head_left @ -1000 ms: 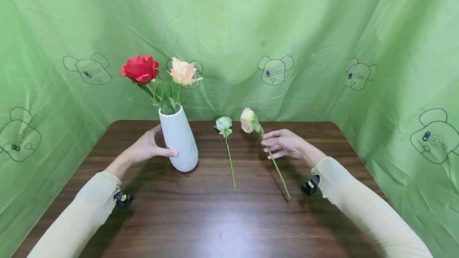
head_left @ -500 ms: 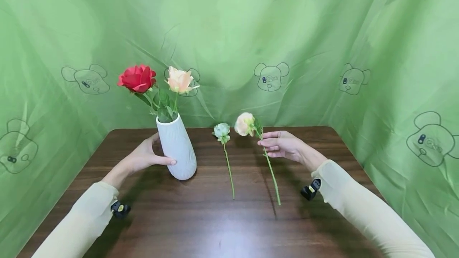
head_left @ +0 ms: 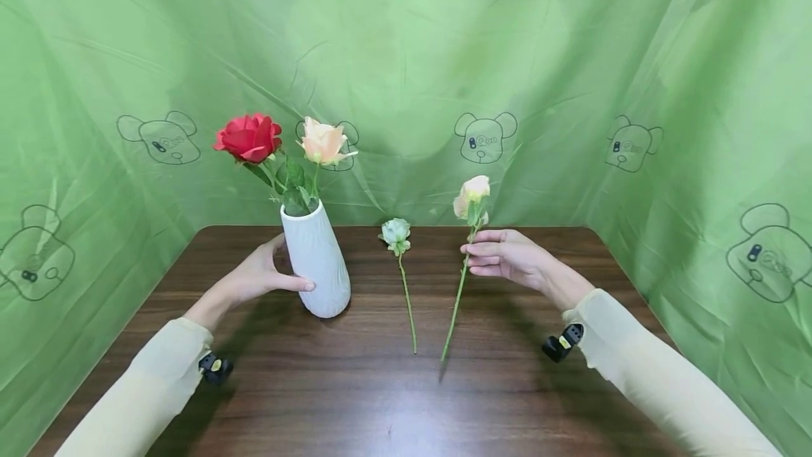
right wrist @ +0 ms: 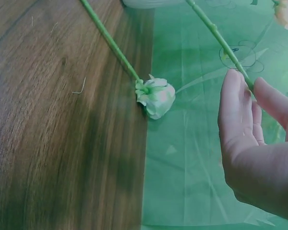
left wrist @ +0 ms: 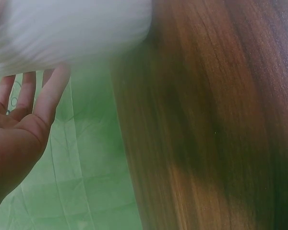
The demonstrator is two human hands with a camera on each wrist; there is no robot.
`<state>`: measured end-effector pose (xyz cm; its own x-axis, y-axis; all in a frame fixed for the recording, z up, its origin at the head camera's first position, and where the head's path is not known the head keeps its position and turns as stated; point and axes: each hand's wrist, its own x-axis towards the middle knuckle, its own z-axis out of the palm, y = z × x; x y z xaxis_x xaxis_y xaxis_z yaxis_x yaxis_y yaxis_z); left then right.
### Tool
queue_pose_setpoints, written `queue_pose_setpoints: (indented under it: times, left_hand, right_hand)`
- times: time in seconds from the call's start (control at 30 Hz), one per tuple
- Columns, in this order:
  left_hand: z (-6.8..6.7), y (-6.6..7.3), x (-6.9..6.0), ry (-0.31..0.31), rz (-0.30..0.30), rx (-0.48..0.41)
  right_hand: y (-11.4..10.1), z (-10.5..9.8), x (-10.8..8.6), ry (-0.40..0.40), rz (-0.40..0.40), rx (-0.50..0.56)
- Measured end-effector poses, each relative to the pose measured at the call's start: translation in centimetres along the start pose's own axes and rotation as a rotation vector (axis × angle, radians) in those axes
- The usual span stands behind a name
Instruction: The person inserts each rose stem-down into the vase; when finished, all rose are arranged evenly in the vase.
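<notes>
Fingers and thumb of the left hand (head_left: 254,275) are gripping a white vase (head_left: 320,266) left of centre in the head view, the thumb pressing its near side. From its mouth a red rose (head_left: 249,138) is leaning toward the upper left, and a peach rose (head_left: 323,142) is standing just right of it, green leaves (head_left: 292,176) filling the space below. Near the middle of the frame, a pale green flower (head_left: 396,233) is lying on the brown table (head_left: 304,386), its stem pointing toward the bottom edge. Right of centre, the right hand (head_left: 510,257) is pinching a cream flower (head_left: 472,195) by its stem between thumb and fingertips, bloom uppermost, stem slanting to the lower left. At far right, green cloth (head_left: 691,125) is hanging beyond the table.
</notes>
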<state>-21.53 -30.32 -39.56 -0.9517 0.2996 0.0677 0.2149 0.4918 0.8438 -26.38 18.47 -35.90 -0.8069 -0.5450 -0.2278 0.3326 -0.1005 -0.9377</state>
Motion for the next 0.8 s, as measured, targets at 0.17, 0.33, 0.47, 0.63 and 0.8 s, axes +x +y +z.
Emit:
queue_pose_setpoints:
  times: [0.17, 0.33, 0.47, 0.63, 0.8]
  left_hand:
    - [0.0, 0.0, 0.0, -0.003, -0.010, -0.001]
    - [-0.1, -0.2, 0.1, -0.003, -0.007, 0.015]
    - [-0.1, -0.2, 0.1, -0.002, -0.013, 0.022]
    - [-0.1, -0.1, 0.1, -0.003, -0.013, 0.027]
    - [0.0, -0.3, 0.1, 0.007, -0.001, 0.035]
  right_hand:
    - [-0.4, 0.2, -0.6, -0.004, -0.018, 0.038]
    - [-1.0, 0.7, -1.2, -0.012, -0.040, 0.067]
    - [-1.7, 1.4, -1.5, -0.020, -0.065, 0.068]
    - [-2.4, 2.1, -1.8, -0.029, -0.101, 0.069]
    - [-2.9, 3.0, -2.0, -0.055, -0.123, 0.067]
